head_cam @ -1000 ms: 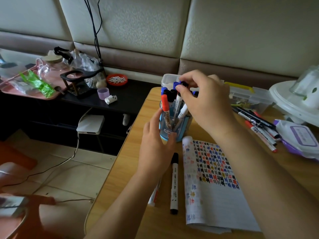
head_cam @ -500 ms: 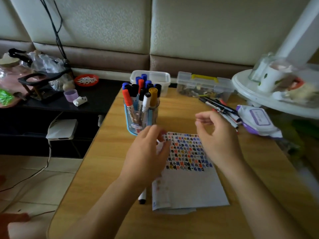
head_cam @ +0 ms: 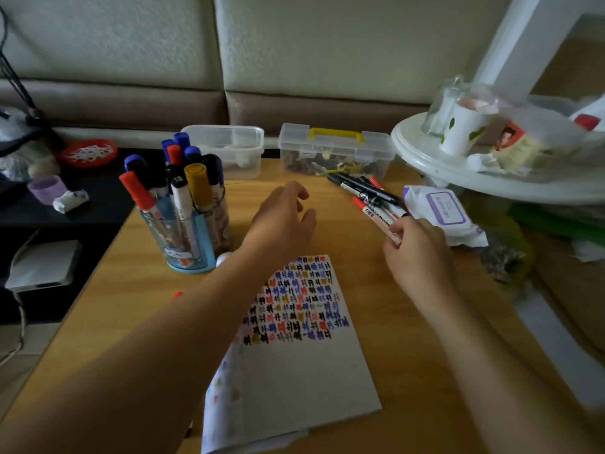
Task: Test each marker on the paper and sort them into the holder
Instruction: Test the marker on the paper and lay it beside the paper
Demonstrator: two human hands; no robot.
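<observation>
A blue see-through holder at the table's left holds several capped markers in red, blue, black and yellow. The white paper, covered at its top with coloured test marks, lies in the middle. A pile of loose markers lies at the back right. My right hand pinches the near end of a red-capped marker from that pile. My left hand hovers over the table between holder and pile, fingers relaxed, holding nothing. My left forearm hides part of the paper's left side.
Two clear plastic boxes stand along the table's back edge. A purple-labelled wipes pack lies right of the marker pile. A white round stand with cups overhangs the right side. A red marker tip peeks out beside my left arm.
My right hand left the holder, crossed to the right and took hold of a red-capped marker in the pile. My left hand let go of the holder and moved toward the table's middle.
</observation>
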